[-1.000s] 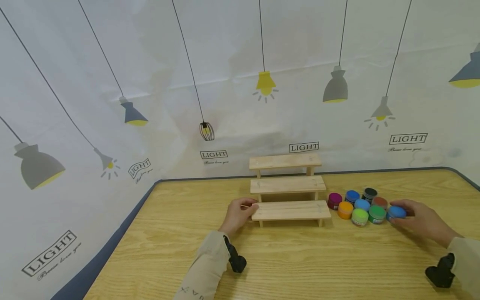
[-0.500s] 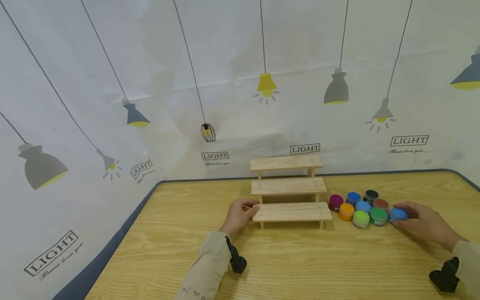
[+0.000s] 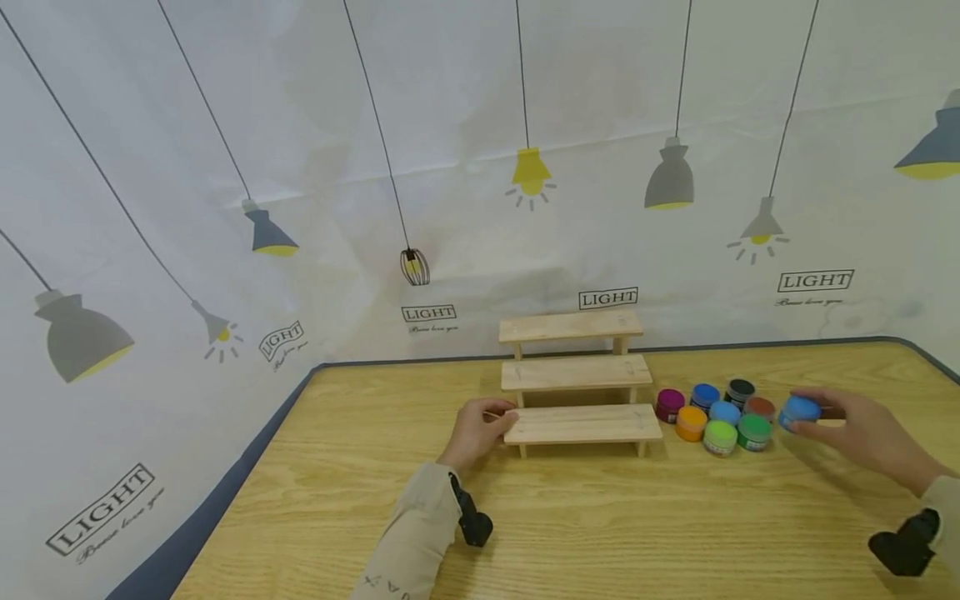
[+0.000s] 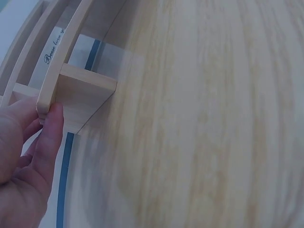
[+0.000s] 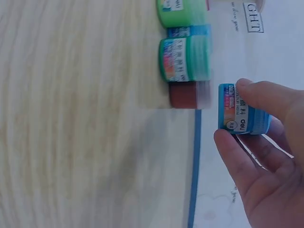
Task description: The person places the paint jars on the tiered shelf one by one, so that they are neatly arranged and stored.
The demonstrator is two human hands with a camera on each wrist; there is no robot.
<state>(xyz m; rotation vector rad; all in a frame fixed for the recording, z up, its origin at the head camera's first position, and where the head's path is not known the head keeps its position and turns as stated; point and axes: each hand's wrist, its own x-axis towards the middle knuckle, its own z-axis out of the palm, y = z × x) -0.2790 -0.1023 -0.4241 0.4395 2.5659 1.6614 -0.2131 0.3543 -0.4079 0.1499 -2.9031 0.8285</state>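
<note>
A light wooden three-step rack (image 3: 583,423) stands near the table's back edge. My left hand (image 3: 475,432) pinches the left end of its lowest board; in the left wrist view the thumb and fingers (image 4: 50,137) close on that board's end. In the right wrist view, a blue paint jar (image 5: 242,109) with a printed label is held off the table between the thumb and fingers of my right hand (image 5: 270,137). Left of that hand, several other paint jars stand grouped, among them a green jar (image 3: 753,432), a brown jar (image 3: 760,408) and an orange jar (image 3: 691,423).
Beside the rack's right end stands a purple jar (image 3: 670,405), with a black jar (image 3: 739,392) farther back. A wall sheet (image 3: 465,200) printed with lamps rises behind the wooden table (image 3: 360,500), whose back edge has a dark blue border.
My right hand has lifted the blue paint jar off the table, moving it slightly up and to the right. The left hand and the rack stay where they were.
</note>
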